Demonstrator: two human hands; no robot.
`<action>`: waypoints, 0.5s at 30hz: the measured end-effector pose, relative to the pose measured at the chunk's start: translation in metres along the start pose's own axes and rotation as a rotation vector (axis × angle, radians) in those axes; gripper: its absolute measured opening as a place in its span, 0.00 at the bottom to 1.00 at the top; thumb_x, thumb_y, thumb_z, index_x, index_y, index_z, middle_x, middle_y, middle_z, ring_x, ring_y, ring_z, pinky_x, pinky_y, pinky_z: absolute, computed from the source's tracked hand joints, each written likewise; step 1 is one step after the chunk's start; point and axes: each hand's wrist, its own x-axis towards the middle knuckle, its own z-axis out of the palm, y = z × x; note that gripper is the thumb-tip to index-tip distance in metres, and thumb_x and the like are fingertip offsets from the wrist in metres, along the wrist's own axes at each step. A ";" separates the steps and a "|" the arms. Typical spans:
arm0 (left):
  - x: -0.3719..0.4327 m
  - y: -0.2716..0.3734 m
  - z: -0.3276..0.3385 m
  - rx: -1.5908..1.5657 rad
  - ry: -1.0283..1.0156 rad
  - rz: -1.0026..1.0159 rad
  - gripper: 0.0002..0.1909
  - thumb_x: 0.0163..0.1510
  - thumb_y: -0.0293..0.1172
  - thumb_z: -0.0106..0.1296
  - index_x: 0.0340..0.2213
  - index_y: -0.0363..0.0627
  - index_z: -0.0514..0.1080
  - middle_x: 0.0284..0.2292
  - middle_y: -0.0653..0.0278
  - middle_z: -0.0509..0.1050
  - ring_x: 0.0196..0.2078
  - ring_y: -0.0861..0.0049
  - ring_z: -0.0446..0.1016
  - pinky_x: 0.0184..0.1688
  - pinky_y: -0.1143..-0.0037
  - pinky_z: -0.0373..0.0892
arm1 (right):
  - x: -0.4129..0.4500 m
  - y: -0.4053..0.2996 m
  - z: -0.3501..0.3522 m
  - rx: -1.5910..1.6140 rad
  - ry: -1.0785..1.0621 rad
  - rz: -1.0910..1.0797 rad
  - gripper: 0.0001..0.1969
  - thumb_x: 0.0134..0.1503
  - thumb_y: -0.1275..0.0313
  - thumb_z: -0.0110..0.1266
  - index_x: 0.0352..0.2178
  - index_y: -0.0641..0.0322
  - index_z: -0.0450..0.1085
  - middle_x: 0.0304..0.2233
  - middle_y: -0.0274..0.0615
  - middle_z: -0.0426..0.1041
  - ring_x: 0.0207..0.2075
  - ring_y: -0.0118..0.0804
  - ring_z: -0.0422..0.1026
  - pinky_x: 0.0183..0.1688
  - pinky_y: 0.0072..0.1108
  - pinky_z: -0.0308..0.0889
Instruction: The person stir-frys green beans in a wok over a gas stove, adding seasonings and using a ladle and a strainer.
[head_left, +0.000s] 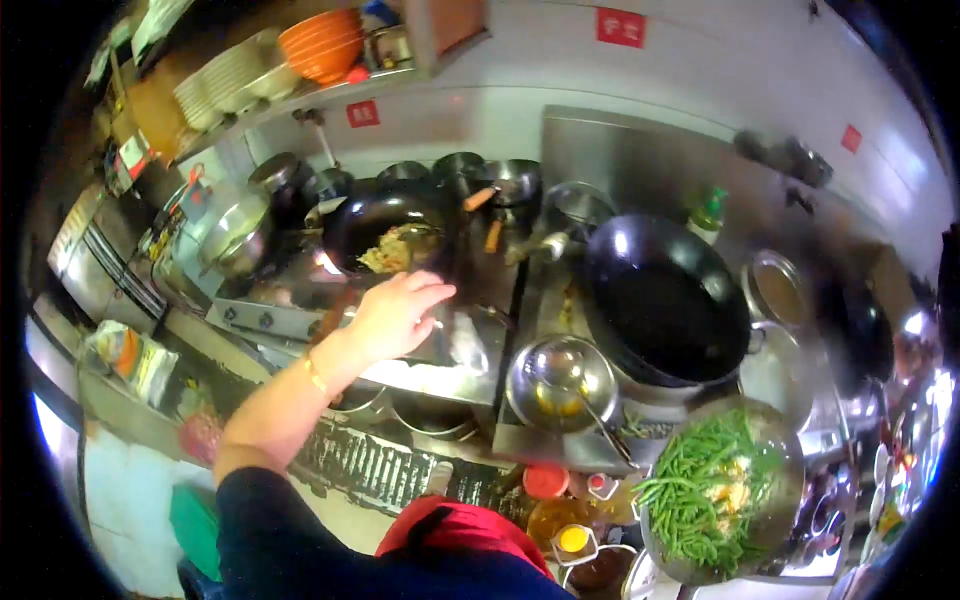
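Note:
My left hand (401, 315) reaches over the steel stove (360, 285), fingers spread and nothing visible between them. A gold-coloured bracelet circles its wrist. Just beyond the fingertips sits a dark wok (345, 229) holding yellowish, chopped-looking food (394, 251), with a flame (326, 262) at its near left side. My right hand is out of view. Right of the stove rests a large dark wok (660, 300), tilted. In front of that wok is a steel bowl (536, 382) with a ladle (604, 435) and some yellow liquid. A pan of green beans (697, 487) with a pale, minced topping lies at lower right.
Pots and wooden-handled strainers (480, 199) line the back of the stove. A green bottle (707, 214) stands by the wall. Stacked bowls (232, 79) and an orange bowl (322, 45) fill the shelf. Sauce containers (574, 538) stand near my body. A drain grate (375, 457) runs along the front.

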 end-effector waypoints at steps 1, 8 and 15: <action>-0.003 -0.024 0.006 0.118 -0.077 0.059 0.23 0.40 0.31 0.58 0.42 0.53 0.70 0.39 0.67 0.70 0.38 0.67 0.70 0.38 0.71 0.69 | 0.007 -0.009 0.022 -0.018 0.002 -0.009 0.21 0.44 0.79 0.49 0.44 0.62 0.59 0.24 0.37 0.66 0.14 0.26 0.62 0.13 0.15 0.57; 0.014 -0.157 0.047 0.234 -0.263 0.547 0.07 0.44 0.31 0.48 0.29 0.54 0.72 0.26 0.70 0.69 0.32 0.74 0.69 0.32 0.74 0.67 | 0.100 -0.022 0.204 -0.075 -0.266 -0.188 0.22 0.40 0.78 0.49 0.40 0.64 0.58 0.20 0.41 0.65 0.12 0.31 0.64 0.12 0.18 0.62; -0.018 -0.284 -0.015 -0.200 0.517 0.088 0.07 0.44 0.21 0.53 0.29 0.44 0.73 0.24 0.62 0.75 0.26 0.68 0.75 0.28 0.73 0.72 | 0.109 -0.108 0.447 -0.533 -0.348 -0.230 0.15 0.36 0.74 0.52 0.29 0.67 0.61 0.16 0.41 0.65 0.11 0.32 0.65 0.12 0.20 0.60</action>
